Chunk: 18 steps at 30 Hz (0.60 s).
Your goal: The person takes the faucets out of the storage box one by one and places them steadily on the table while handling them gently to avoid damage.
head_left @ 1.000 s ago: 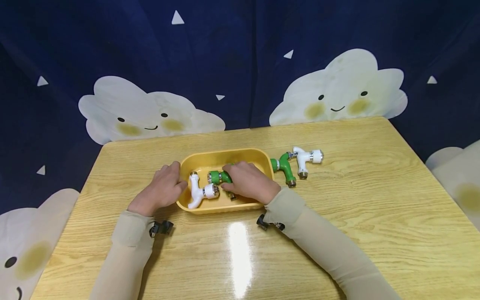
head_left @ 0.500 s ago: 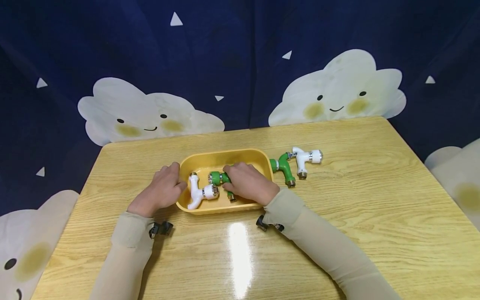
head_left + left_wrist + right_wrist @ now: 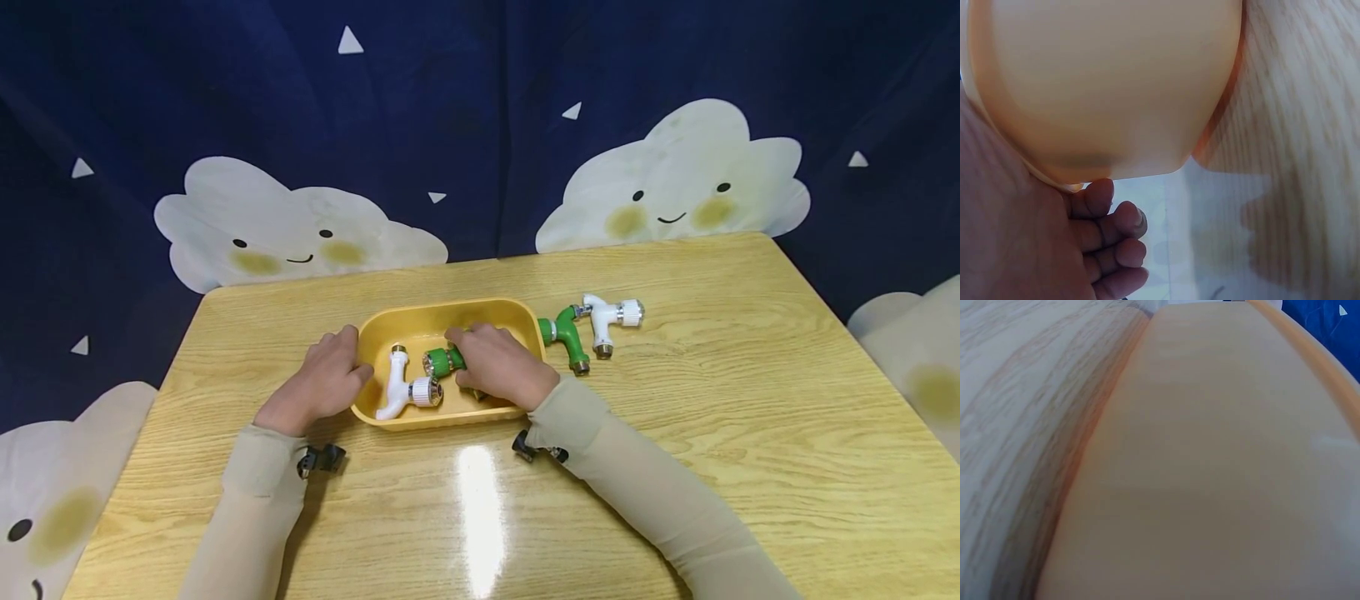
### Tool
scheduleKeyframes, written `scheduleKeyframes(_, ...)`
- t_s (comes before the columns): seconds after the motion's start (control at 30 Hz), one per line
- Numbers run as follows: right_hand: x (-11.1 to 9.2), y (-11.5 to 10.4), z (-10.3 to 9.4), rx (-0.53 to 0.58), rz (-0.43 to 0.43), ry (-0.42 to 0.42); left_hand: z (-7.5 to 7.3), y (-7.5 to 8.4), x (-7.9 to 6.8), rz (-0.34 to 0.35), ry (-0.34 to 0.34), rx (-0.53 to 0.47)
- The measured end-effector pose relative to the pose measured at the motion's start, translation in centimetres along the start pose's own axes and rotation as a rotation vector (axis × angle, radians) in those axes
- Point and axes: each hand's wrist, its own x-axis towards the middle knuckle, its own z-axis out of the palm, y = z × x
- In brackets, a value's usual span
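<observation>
A yellow plastic tub (image 3: 435, 423) sits on the wooden table. My left hand (image 3: 326, 379) grips the rim at its left end; in the left wrist view the curled fingers (image 3: 1129, 219) show at the rim. Inside the tub lies a white tap (image 3: 397, 387), its ribbed knob pointing right. Just behind that knob is a green tap (image 3: 440, 362). My right hand (image 3: 498, 362) reaches into the tub and holds the green tap by its body, which the hand mostly hides. The right wrist view shows only the tub's outer wall (image 3: 1210, 456), not the hand.
Beyond the tub's right end, a second green tap (image 3: 572, 340) and a second white tap (image 3: 602, 321) lie on the table (image 3: 720, 358), close to each other. A dark blue curtain (image 3: 465, 125) with clouds hangs behind the table's back edge.
In the tub, the green tap has shifted slightly to the right and towards me under my right hand. The white tap has slid a little to the right. My left hand stays on the rim.
</observation>
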Motion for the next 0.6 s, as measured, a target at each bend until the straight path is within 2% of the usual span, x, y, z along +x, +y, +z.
scheduleKeyframes(0.2, 0.07, 0.00, 0.15, -0.030, -0.020, 0.004, 0.03, -0.07, 0.02, 0.000, 0.003, 0.001)
scheduleKeyframes(0.6, 0.05, 0.12, 0.27, -0.018, 0.012, 0.007, 0.03, -0.06, -0.08, 0.009, 0.016, 0.010)
